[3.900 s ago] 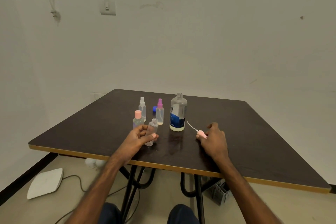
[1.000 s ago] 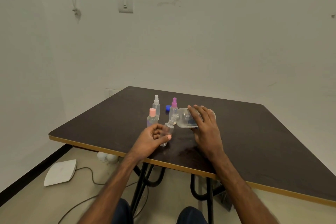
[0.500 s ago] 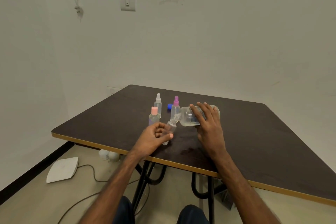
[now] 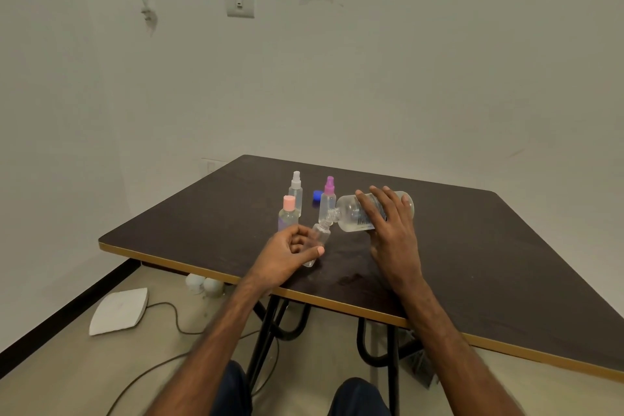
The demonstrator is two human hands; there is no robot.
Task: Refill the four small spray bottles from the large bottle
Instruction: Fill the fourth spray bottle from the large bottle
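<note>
Left hand: fingers and thumb curled around the small clear uncapped plastic bottle, which leans toward the right hand, mouth up. Right hand: fingers spread and clamped over the large clear plastic bottle, held nearly horizontal, neck at the small bottle's mouth. Label print under these fingers is unreadable. Beyond the left fingers stand a pink-capped bottle, a white-sprayer bottle, a purple-sprayer bottle and a blue cap on the dark brown table.

Left of the big bottle stand three capped bottles; a small bottle sits at its mouth, perhaps touching.
</note>
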